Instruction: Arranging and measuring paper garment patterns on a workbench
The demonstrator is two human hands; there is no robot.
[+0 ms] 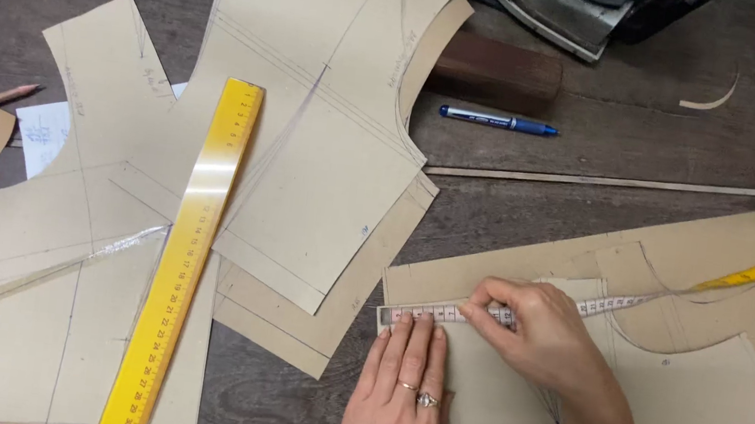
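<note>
The left hand (pixel 397 396) lies flat with its fingers straight, close together and pointing away, while the right hand (pixel 539 333) reaches in from the right, its fingertips (pixel 472 310) pinched together.

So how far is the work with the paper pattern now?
Done: several cut pattern pieces lie aside under the yellow ruler. In hand: the left hand pins the end of the tape measure flat, the right hand presses it along the top edge of the marked piece. What is left cannot be told here.
</note>
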